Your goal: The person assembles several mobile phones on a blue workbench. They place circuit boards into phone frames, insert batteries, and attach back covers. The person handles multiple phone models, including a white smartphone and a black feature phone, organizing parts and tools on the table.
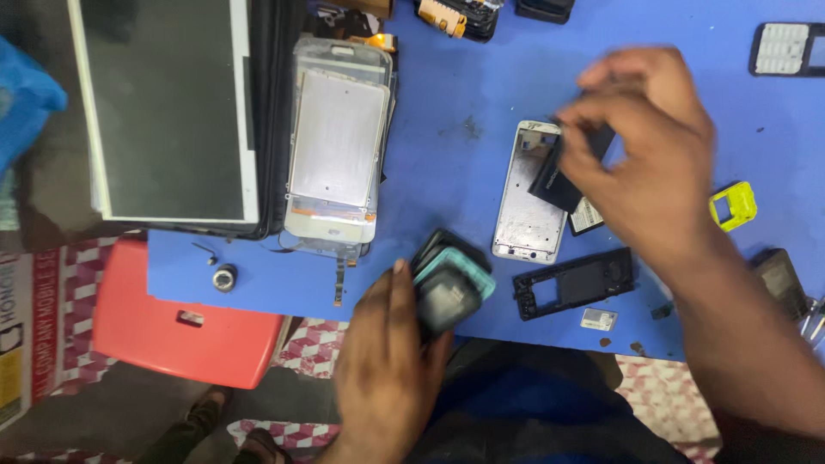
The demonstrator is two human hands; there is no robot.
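A person's left hand (387, 369) grips a small stack of dark and teal phone parts (451, 283) at the near edge of a blue counter (455, 94), fingers closed around its lower end; the right hand (644, 146) hovers above the middle of the counter, its fingers pinched shut on a flat black battery (563, 176) held tilted over a silver phone frame (527, 193); the frame lies flat, open side up, with a second battery (586, 216) just beside its right edge; a black phone bezel (574, 282) lies near the frame, towards the near edge, and a small white card (599, 320) rests close below it; a yellow plastic piece (733, 206) sits to the right of the hand; at left, a stack of larger phone screens (337, 146) lies beside a big display panel (168, 112); a red stool (185, 322) stands under the counter's left corner.
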